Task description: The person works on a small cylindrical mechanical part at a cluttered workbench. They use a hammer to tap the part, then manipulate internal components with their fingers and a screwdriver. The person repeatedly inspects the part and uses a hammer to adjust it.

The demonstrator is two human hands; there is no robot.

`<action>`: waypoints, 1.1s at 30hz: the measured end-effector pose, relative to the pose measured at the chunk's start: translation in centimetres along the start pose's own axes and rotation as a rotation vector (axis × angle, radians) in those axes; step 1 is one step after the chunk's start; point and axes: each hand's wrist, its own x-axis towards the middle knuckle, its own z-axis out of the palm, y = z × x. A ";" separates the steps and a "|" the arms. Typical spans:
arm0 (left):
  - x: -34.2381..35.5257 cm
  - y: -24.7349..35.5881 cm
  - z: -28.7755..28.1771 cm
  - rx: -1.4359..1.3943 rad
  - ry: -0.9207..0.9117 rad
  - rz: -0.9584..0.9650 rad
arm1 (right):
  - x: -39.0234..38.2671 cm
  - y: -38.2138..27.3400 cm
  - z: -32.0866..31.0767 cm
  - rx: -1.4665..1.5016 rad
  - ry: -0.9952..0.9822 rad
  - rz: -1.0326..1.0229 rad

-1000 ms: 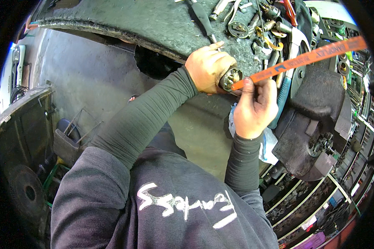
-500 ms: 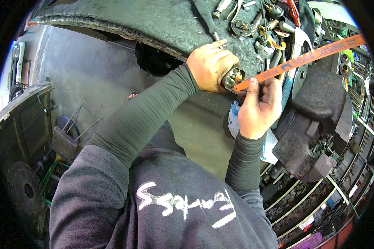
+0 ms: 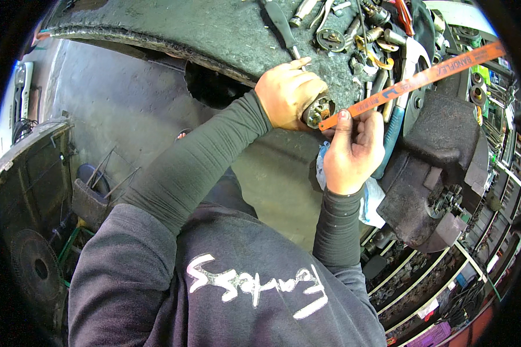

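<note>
Near the bench's front edge, my left hand is wrapped round a short, round metal part. The part's hollow end, with metal pieces inside, faces right toward my other hand. Between thumb and fingers, my right hand grips an orange hacksaw blade close to its near end. That end lies right at the rim of the metal part; whether it touches, I cannot tell. The rest of the blade slants up to the far right. Just beyond my left hand lies a dark-handled tool with a thin metal shank.
On the dark workbench lie a round metal disc, a red-handled tool and several loose metal pieces. A large dark vise stands right of my right hand, beside a blue-handled tool. Slatted racks fill the lower right.
Both hands and the metal part have shifted slightly left in the picture. The blade's near end has moved left with them, and the blade slants a little more steeply.
</note>
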 end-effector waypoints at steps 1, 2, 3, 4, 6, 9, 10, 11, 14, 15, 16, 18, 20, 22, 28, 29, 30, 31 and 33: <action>0.1 0.0 0.0 0.004 -0.002 -0.001 | -0.2 -0.1 -0.2 -0.139 -0.034 -0.059; 0.3 0.1 -0.2 0.016 -0.018 0.004 | -0.5 0.0 0.2 -0.103 -0.009 -0.060; 0.2 0.1 -0.2 0.023 -0.016 0.007 | -0.8 0.2 0.5 -0.067 0.016 -0.061; 0.2 0.0 0.0 0.030 -0.014 0.009 | -1.0 0.9 0.3 -0.055 0.040 -0.102; 0.1 0.1 0.0 0.024 -0.010 0.003 | -0.5 1.0 -0.2 -0.014 0.046 -0.006; 0.2 0.2 -0.2 -0.002 -0.002 -0.019 | 0.8 -0.8 -0.1 0.227 0.079 0.061; 0.2 0.3 -0.1 -0.005 -0.005 -0.023 | 0.8 -0.3 -0.3 0.157 0.081 0.016; 0.2 0.2 -0.1 -0.006 -0.006 -0.027 | 0.7 0.2 -0.4 0.088 0.081 -0.031; 0.2 0.0 0.0 0.010 0.017 -0.008 | 0.1 -0.9 -0.3 0.204 0.081 0.112; 0.2 0.2 0.0 0.009 0.010 -0.017 | -0.1 -0.1 -0.2 0.176 0.065 0.047; 0.1 0.3 0.0 0.008 0.003 -0.025 | -0.1 -0.2 -0.2 0.151 0.059 0.037; 0.1 0.2 -0.1 0.012 0.002 -0.033 | 0.1 -0.1 0.0 0.099 0.045 0.024; 0.1 0.2 0.0 0.017 0.008 -0.031 | 0.1 0.3 -0.1 0.045 0.036 0.021; 0.0 -0.1 0.2 0.035 0.018 0.005 | 0.0 0.5 -0.1 0.045 0.027 -0.020; 0.1 -0.2 0.0 0.035 -0.013 0.028 | 1.0 0.0 -0.9 -0.086 -0.087 -0.150; 0.2 -0.1 -0.2 0.037 -0.036 0.028 | 1.2 -0.3 -1.2 -0.123 -0.107 -0.168; 0.2 0.1 -0.4 0.022 -0.078 0.001 | 1.4 -0.3 -1.3 -0.148 -0.117 -0.214; 0.3 0.3 -0.4 0.029 -0.073 0.005 | 1.6 -0.1 -1.3 -0.175 -0.127 -0.259; 0.4 0.3 -0.3 0.043 -0.057 0.016 | 1.7 0.0 -1.5 -0.118 -0.148 -0.228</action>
